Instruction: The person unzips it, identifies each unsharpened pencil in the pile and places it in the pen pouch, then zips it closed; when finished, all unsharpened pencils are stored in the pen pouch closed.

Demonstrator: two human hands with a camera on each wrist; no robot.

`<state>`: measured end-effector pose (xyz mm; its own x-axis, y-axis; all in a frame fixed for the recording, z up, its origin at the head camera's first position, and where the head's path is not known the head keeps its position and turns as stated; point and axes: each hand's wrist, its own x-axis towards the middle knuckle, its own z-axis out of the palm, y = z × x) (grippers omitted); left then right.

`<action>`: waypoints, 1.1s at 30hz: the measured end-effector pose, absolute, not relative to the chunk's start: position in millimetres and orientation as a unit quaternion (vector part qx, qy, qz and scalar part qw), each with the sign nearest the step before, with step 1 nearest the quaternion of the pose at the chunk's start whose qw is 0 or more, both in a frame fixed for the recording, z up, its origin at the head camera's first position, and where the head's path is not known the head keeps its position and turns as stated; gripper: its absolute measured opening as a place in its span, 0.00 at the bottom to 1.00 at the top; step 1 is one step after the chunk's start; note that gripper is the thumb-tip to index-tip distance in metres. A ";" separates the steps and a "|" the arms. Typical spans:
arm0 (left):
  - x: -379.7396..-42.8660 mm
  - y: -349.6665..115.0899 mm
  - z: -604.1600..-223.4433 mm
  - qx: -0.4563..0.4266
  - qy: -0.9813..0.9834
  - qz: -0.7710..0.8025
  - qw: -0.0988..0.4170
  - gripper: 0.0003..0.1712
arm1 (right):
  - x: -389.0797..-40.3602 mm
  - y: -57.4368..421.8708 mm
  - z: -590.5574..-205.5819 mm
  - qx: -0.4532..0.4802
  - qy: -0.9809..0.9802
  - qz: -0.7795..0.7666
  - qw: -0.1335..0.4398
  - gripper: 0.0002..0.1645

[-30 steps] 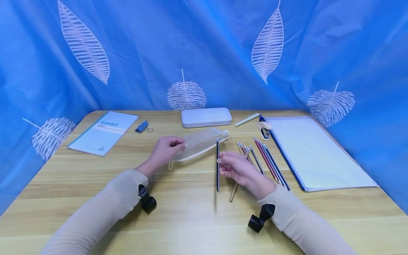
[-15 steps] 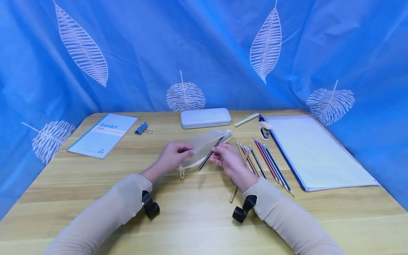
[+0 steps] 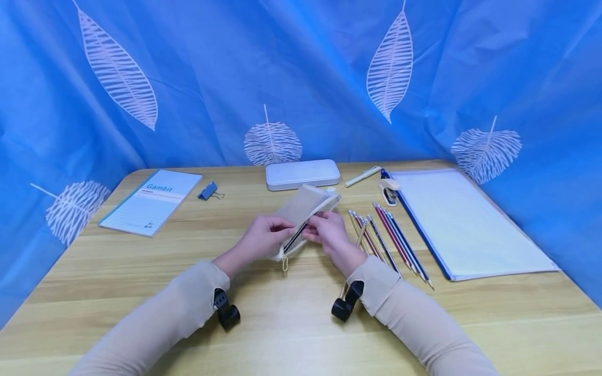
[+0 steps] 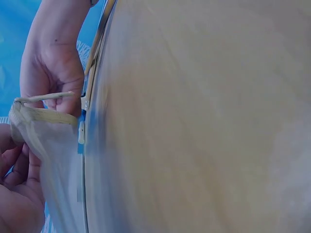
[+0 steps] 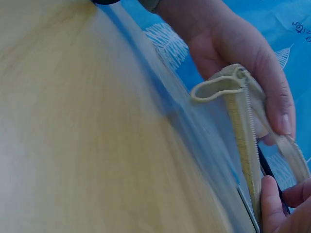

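Note:
A pale, see-through mesh zip pouch is held tilted above the table, its zipped mouth spread apart. My left hand pinches one edge of that mouth between thumb and fingers. At the opening, my right hand holds a dark striped pencil, which lies slantwise between the two zip edges. In the right wrist view the zip teeth and a looped tab on the pouch show clearly, with the dark pencil inside the mouth. My right fingertips are partly hidden by the pouch.
Several loose pencils lie right of my right hand. Behind the pouch sits a white case; a pen, a stapler and a paper-filled folder are to the right. A notebook and binder clip lie left.
My right hand has moved left to the pouch, turning the pencil from upright to slanted and bringing it into the mouth. My left hand has shifted slightly right and nearer, tilting the pouch.

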<state>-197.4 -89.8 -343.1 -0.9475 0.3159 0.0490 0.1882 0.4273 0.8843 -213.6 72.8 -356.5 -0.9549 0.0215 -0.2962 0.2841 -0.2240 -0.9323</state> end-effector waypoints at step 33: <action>-203.1 -106.8 -341.0 0.024 0.775 0.631 0.019 0.13 | -182.6 223.8 -340.2 -0.026 0.893 -0.427 0.138 0.20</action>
<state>-203.1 -106.8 -341.0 -0.9981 0.0620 0.0011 0.0136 0.2021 0.9793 -182.6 223.8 -340.2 -0.9606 -0.1637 -0.2247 0.0722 0.6336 -0.7703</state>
